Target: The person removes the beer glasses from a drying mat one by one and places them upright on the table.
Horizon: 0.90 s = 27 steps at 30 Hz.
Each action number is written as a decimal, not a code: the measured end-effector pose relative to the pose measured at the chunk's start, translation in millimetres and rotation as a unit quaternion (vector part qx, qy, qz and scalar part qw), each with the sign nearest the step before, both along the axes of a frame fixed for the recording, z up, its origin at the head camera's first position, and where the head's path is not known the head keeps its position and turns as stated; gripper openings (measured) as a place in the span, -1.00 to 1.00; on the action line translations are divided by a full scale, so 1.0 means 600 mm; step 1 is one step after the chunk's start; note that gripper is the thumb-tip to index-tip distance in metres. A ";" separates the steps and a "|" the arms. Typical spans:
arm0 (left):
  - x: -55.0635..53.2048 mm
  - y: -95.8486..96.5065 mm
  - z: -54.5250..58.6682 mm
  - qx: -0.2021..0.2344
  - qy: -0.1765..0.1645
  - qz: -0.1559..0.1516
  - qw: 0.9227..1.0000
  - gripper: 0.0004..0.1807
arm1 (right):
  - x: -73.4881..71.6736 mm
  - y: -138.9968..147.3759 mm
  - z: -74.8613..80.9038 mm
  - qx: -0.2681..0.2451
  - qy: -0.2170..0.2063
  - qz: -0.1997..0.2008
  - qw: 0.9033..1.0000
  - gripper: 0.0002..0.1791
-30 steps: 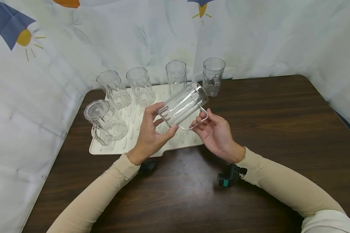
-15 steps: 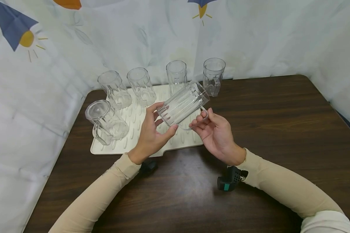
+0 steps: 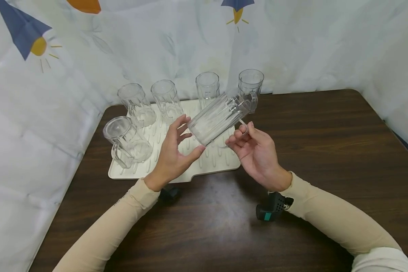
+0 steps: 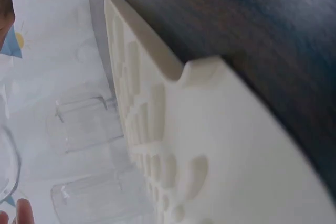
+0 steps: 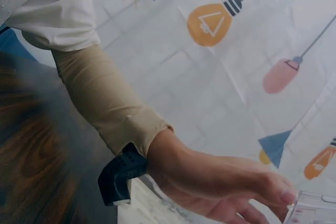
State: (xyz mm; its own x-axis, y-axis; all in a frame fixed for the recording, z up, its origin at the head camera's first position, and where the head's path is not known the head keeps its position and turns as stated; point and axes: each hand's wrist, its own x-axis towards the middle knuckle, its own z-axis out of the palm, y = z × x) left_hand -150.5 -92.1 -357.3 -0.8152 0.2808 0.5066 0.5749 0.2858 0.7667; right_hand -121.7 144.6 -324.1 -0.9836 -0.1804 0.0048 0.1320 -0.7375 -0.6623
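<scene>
In the head view, a clear glass mug (image 3: 217, 119) hangs tilted above a cream ridged drying mat (image 3: 180, 175). My right hand (image 3: 258, 156) pinches its handle with thumb and fingers. At the mug's left end, my left hand (image 3: 171, 156) is spread, thumb and fingers on either side of that end without curling round it. The left wrist view has fingertips (image 4: 24, 212) apart from the curved glass edge of the mug (image 4: 9, 163). Part of the mug (image 5: 312, 208) also enters the right wrist view's bottom corner, beside the right hand (image 5: 231, 182).
Several more mugs stand on the mat, among them a front-left mug (image 3: 127, 139), a back-left mug (image 3: 137, 105) and a back-right mug (image 3: 208, 88). Another mug (image 3: 250, 83) is just beyond the mat's right side. A printed curtain (image 3: 292, 45) hangs behind the dark wooden table (image 3: 319, 151).
The held mug has shifted slightly right and turned, its handle swinging away from view. My left hand has loosened from the mug's left end; my right hand keeps the handle.
</scene>
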 end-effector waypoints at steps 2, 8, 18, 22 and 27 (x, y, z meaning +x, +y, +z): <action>0.000 -0.004 0.004 -0.003 0.010 0.002 1.000 -0.06 | 0.000 0.003 0.002 -0.001 0.004 -0.003 1.000 -0.59; 0.004 -0.018 0.022 -0.020 0.030 0.018 0.999 -0.11 | -0.004 0.013 0.005 -0.010 0.030 -0.007 0.999 -0.59; 0.019 -0.047 0.058 -0.107 0.081 0.070 0.988 -0.08 | -0.005 0.031 0.008 -0.001 0.051 -0.019 0.999 -0.59; 0.027 -0.063 0.073 -0.149 0.093 0.092 0.980 -0.05 | -0.005 0.037 0.011 0.007 0.057 -0.023 0.998 -0.57; 0.035 -0.085 0.093 -0.188 0.123 0.113 0.968 -0.04 | -0.004 0.049 0.012 0.019 0.072 -0.028 0.997 -0.58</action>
State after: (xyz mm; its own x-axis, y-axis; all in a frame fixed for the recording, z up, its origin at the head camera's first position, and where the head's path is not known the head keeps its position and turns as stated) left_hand -129.7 -143.3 -301.6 -0.7446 0.3117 0.5903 0.6177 0.6570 0.4322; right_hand -124.2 173.8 -316.7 -0.9816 -0.1279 0.1417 -0.0078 -0.7147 -0.6994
